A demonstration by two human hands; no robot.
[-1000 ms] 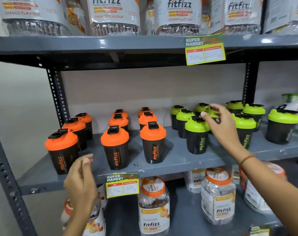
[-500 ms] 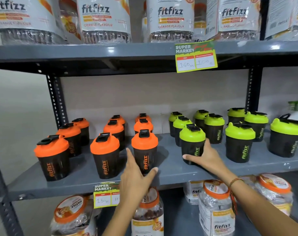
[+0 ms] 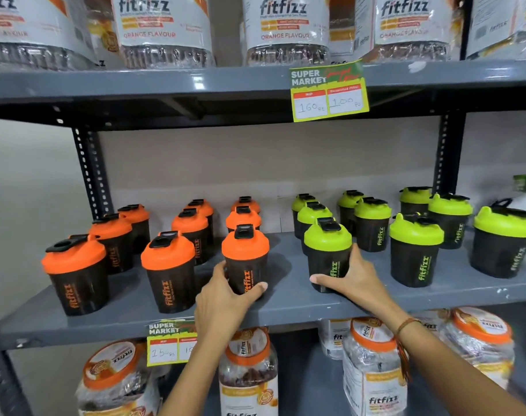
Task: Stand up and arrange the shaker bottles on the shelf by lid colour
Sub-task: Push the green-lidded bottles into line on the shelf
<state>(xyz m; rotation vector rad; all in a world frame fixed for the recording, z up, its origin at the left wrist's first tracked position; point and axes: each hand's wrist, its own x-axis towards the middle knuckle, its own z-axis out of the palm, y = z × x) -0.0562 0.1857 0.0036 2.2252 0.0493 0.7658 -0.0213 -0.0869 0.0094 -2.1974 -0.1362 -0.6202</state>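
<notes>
Black shaker bottles stand upright on the grey middle shelf (image 3: 285,307). Several with orange lids fill the left half in three rows, several with green lids fill the right half. My left hand (image 3: 225,298) wraps the base of the front orange-lid shaker (image 3: 245,256) in the third row. My right hand (image 3: 354,277) wraps the base of the front green-lid shaker (image 3: 327,250). Both bottles rest on the shelf. Another front orange-lid shaker (image 3: 168,268) stands just left of my left hand.
The shelf above (image 3: 195,85) holds large Fitfizz jars and carries a price tag (image 3: 327,91). Below stand more jars (image 3: 372,370) with orange lids and another price tag (image 3: 165,343). Metal uprights (image 3: 90,172) flank the bay. A green-lid shaker (image 3: 504,241) stands at far right.
My left hand rose from below the shelf and closed around the front orange-lid shaker. My right hand dropped from the green lids and closed around the front green-lid shaker's base.
</notes>
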